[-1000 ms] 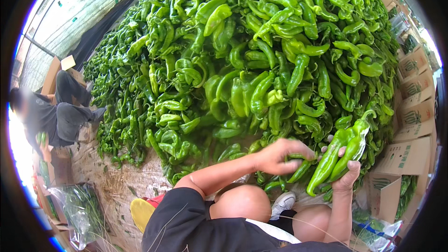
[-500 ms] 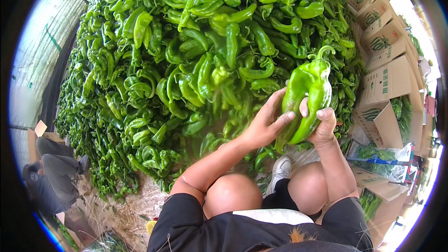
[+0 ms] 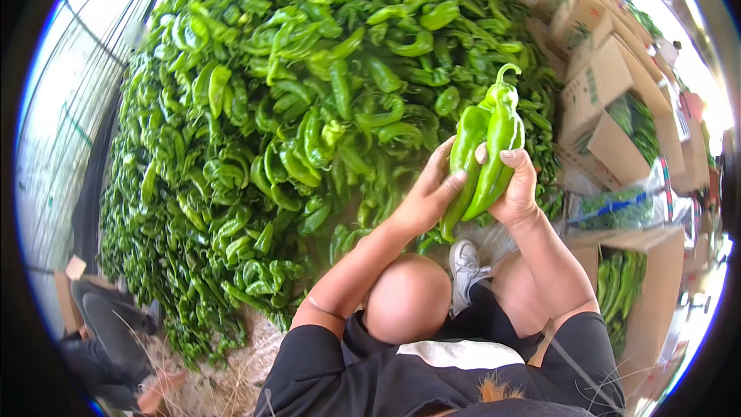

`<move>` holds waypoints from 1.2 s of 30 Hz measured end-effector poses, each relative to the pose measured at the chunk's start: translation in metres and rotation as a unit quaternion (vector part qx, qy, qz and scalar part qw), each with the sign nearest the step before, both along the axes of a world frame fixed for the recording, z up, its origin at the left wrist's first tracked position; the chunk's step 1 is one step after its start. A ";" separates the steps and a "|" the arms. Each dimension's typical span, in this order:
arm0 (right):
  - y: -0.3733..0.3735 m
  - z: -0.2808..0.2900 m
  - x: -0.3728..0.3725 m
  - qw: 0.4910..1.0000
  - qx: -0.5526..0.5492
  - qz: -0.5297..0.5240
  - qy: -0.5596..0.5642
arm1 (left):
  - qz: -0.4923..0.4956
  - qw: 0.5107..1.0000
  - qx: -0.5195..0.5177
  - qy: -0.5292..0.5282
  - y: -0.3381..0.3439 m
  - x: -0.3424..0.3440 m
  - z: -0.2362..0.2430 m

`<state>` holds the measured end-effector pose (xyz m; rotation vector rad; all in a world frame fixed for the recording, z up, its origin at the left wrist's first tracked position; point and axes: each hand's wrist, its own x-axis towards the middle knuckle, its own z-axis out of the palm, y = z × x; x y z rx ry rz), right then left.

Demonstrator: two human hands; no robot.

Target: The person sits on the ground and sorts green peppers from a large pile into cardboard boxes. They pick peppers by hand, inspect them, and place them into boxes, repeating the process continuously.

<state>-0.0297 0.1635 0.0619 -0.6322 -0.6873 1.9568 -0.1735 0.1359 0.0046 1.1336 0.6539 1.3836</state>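
Note:
Two long green peppers point(image 3: 498, 154), held upright together with a curved stem at the top, are between my hands. My left hand point(image 3: 432, 193) is closed round their lower left side, thumb across the front. My right hand point(image 3: 513, 189) grips them from the right, its thumb on the right-hand pepper and a fingertip showing between the two. Behind them rises a large pile of green peppers point(image 3: 332, 85). My bare knees are below, with a white shoe point(image 3: 467, 266) between them.
Open cardboard boxes point(image 3: 594, 93) line the right, some holding peppers point(image 3: 621, 293). A plastic-wrapped bundle point(image 3: 602, 208) lies among them. Another person point(image 3: 100, 347) in dark grey clothes sits at the lower left, beside a mesh wall point(image 3: 69, 131). Bare floor point(image 3: 255, 336) shows below the pile.
My left hand has come up from the smaller peppers onto the pair in my right hand. Both hands and the pair have risen. The view has turned, shifting the pile leftward.

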 end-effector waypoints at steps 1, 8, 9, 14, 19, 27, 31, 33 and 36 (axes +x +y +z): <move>-0.010 0.000 0.010 1.000 0.003 -0.001 -0.009 | 0.009 0.998 0.014 0.054 -0.002 0.007 0.003; -0.066 0.016 0.059 0.995 0.079 -0.030 -0.050 | -0.134 0.964 -0.229 -0.026 0.013 0.058 0.046; -0.072 0.019 0.072 0.995 0.085 -0.040 -0.037 | -0.180 0.941 -0.281 -0.064 0.009 0.068 0.048; -0.086 -0.003 0.102 0.970 0.184 -0.073 -0.143 | -0.154 0.957 -0.246 0.028 -0.027 0.091 0.066; -0.159 0.013 0.156 0.918 0.229 -0.294 -0.134 | -0.172 0.961 -0.203 -0.072 -0.057 0.092 0.079; -0.299 0.018 0.398 0.704 0.095 -0.583 -0.396 | -0.188 0.946 -0.257 -0.064 -0.088 0.083 0.041; -0.308 0.011 0.504 0.557 0.101 -0.612 -0.552 | -0.230 0.920 -0.299 -0.101 -0.095 0.112 0.042; -0.290 0.015 0.531 0.422 0.088 -0.563 -0.705 | -0.202 0.932 -0.291 -0.075 -0.101 0.126 0.041; -0.244 -0.008 0.567 0.393 0.116 -0.483 -0.774 | -0.245 0.915 -0.311 -0.081 -0.101 0.132 0.035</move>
